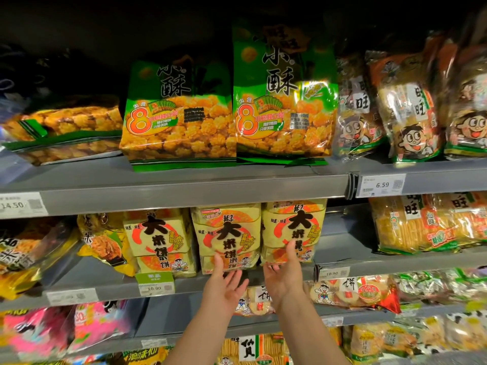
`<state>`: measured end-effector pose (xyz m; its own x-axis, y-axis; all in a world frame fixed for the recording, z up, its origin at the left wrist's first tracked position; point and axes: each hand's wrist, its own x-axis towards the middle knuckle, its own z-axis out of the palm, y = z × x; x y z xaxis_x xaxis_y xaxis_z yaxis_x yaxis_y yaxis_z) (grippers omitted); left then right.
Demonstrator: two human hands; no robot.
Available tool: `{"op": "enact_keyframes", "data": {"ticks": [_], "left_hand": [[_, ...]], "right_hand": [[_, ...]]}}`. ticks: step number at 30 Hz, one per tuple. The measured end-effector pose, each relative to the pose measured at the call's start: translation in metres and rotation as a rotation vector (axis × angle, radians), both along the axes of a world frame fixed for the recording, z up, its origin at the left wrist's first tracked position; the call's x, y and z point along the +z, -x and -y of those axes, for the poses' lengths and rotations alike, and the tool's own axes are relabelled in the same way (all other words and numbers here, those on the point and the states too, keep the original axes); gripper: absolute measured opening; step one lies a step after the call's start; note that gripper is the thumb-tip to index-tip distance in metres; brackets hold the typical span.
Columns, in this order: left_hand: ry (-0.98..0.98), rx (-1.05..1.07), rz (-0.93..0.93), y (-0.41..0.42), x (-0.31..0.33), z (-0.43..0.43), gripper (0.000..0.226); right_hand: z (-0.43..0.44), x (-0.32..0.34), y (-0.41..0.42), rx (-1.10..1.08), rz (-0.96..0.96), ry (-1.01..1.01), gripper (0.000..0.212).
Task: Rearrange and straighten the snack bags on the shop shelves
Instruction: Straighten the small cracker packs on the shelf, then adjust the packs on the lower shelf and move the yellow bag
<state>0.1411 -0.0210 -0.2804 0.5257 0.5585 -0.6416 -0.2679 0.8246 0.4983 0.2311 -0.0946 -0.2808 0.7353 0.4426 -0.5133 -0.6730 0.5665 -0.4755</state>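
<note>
Three yellow rice-cracker bags stand upright on the second shelf: a left one (pixel 160 241), a middle one (pixel 228 233) and a right one (pixel 292 227). My left hand (pixel 224 283) is open, palm up, with its thumb touching the lower front of the middle bag. My right hand (pixel 283 275) is open too, its fingertips against the lower front of the right bag. Above, two green snack bags (pixel 179 114) (pixel 284 101) stand upright on the top shelf, and a third green bag (pixel 66 130) lies flat at the left.
Clear bags with a cartoon face (pixel 411 106) lean at the top right. The second shelf has a bare gap (pixel 342 233) right of the yellow bags, then flat cracker packs (pixel 427 227). A tilted yellow bag (pixel 105 241) sits left. Price tags (pixel 382 185) (pixel 156 284) line the rails. Lower shelves hold more snacks.
</note>
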Motion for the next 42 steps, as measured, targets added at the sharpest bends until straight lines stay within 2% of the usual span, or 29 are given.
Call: {"op": "enact_keyframes", "data": {"ticks": [2,6,10,12,14,17,20,22,23,25,27,29,33,37,39,42], "left_hand": [[0.012,0.000,0.021,-0.003,0.004,0.001,0.068],[-0.002,-0.016,0.016,-0.009,0.005,0.004,0.070],[-0.071,-0.072,-0.070,-0.006,-0.002,-0.003,0.071],[-0.188,-0.083,-0.191,-0.003,-0.007,-0.002,0.069],[-0.432,-0.019,-0.403,0.004,-0.011,0.004,0.070],[-0.906,0.042,-0.625,0.018,-0.008,0.016,0.073],[-1.436,-0.037,-0.749,0.022,-0.006,0.024,0.070],[-1.777,-0.079,-0.860,0.020,-0.010,0.021,0.075],[-1.875,-0.114,-0.922,0.020,-0.011,0.018,0.079],[-1.903,-0.224,-1.008,0.017,-0.013,0.014,0.087],[-1.888,-0.216,-1.153,0.015,-0.015,0.021,0.092],[-1.895,-0.231,-1.191,0.015,-0.016,0.014,0.094],[-1.886,-0.161,-1.147,0.010,-0.013,0.009,0.091],[-1.807,-0.099,-1.010,0.010,0.002,0.023,0.075],[-1.807,-0.054,-0.937,0.016,0.014,0.024,0.067],[-1.789,0.067,-0.963,0.045,0.030,0.012,0.057]], "right_hand": [[-0.001,0.003,-0.003,0.055,0.068,0.035,0.058],[-0.001,0.003,-0.008,0.208,0.164,0.222,0.077],[0.001,0.000,-0.009,0.207,0.175,0.368,0.082],[0.004,-0.001,-0.005,0.142,0.159,0.518,0.089],[0.011,-0.003,0.003,0.058,0.246,0.693,0.084],[0.017,-0.007,0.015,-0.046,0.639,0.890,0.080],[0.020,-0.006,0.023,0.017,0.926,1.146,0.088],[0.021,-0.005,0.028,0.058,1.080,1.213,0.088],[0.020,-0.006,0.030,0.063,1.128,1.216,0.089],[0.020,-0.007,0.031,0.077,1.145,1.231,0.091],[0.025,-0.009,0.024,0.176,1.197,1.239,0.093],[0.022,-0.008,0.022,0.185,1.215,1.279,0.091],[0.025,-0.001,0.017,0.195,1.262,1.216,0.085],[0.031,0.004,0.030,0.048,1.278,1.195,0.069],[0.027,0.012,0.034,0.027,1.276,1.096,0.059],[0.010,0.022,0.051,0.077,1.354,0.982,0.049]]}}
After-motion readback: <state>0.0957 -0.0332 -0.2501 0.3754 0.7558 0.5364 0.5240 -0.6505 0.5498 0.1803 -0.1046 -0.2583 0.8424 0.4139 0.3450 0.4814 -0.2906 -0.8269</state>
